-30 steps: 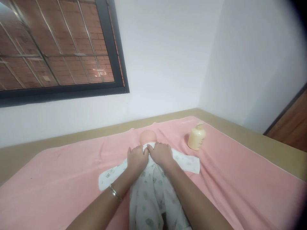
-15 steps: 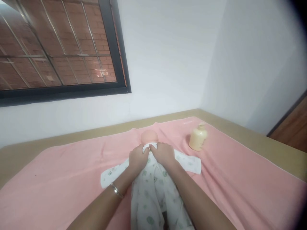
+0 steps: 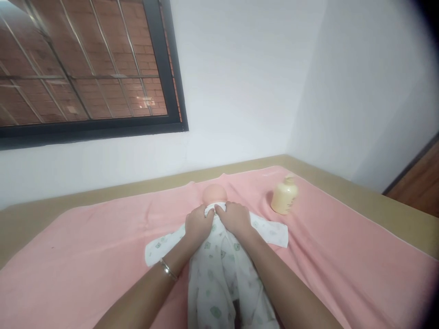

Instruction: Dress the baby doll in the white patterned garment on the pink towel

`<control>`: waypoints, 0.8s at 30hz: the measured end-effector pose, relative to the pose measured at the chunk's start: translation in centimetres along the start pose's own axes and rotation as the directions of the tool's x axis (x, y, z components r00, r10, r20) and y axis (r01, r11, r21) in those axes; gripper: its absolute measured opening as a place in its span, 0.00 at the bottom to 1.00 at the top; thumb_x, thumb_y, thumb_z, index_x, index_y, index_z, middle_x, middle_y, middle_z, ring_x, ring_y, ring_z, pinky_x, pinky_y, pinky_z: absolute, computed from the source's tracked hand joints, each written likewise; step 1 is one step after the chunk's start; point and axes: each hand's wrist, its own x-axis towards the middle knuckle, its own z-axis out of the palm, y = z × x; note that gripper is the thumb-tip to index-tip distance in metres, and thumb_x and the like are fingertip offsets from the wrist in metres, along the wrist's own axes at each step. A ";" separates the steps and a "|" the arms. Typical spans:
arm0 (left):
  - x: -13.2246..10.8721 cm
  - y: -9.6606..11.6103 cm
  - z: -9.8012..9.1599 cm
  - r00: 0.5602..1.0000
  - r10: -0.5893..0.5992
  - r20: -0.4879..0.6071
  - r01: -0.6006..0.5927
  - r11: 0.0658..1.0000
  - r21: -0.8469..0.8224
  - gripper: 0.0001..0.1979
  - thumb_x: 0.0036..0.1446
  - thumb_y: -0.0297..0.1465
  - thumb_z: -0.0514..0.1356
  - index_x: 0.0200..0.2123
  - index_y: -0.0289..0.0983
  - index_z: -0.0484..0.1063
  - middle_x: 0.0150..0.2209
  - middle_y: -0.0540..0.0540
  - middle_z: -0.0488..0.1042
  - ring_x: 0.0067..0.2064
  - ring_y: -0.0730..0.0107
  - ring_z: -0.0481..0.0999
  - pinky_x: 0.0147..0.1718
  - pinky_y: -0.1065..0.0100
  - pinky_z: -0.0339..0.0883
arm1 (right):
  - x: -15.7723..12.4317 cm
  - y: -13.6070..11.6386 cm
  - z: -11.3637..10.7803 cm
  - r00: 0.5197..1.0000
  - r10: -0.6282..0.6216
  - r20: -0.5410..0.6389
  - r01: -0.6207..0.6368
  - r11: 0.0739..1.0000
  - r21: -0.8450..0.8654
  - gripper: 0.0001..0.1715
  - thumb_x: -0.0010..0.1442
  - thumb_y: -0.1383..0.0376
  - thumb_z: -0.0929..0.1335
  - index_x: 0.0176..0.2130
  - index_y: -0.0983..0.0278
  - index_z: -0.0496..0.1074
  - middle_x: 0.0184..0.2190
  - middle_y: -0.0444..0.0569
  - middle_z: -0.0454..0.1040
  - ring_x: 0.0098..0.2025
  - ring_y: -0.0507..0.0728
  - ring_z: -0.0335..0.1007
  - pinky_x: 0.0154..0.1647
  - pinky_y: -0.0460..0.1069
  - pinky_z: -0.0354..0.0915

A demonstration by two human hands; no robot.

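Note:
A baby doll [image 3: 214,193] lies on a pink blanket [image 3: 113,242], its head toward the wall. White baby clothes [image 3: 216,274] with a green print cover its body, sleeves spread to both sides and legs running toward me. At the neckline, my left hand [image 3: 199,225] is closed on the collar's left side. My right hand [image 3: 235,220] grips the same collar from the right, the two thumbs almost meeting. A bracelet [image 3: 168,269] circles my left wrist. The fingers under the cloth are hidden.
To the right of the doll a pale yellow pump bottle [image 3: 284,197] stands on the blanket. The tan surface [image 3: 318,183] beneath shows along the back and right edges. Behind it are white walls and a barred window [image 3: 85,64].
Almost nothing differs. The camera view has shifted very slightly; both hands remain on the collar in the same place.

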 end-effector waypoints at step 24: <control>-0.2 0.1 0.0 1.000 -0.022 0.017 0.023 0.999 -0.039 0.17 0.59 0.41 0.45 0.29 0.38 0.66 0.31 0.46 0.74 0.34 0.65 0.71 0.33 0.68 0.56 | -0.1 0.1 0.0 1.000 0.009 0.025 -0.009 1.000 0.005 0.34 0.61 0.45 0.53 0.37 0.67 0.73 0.36 0.58 0.74 0.40 0.62 0.68 0.41 0.52 0.53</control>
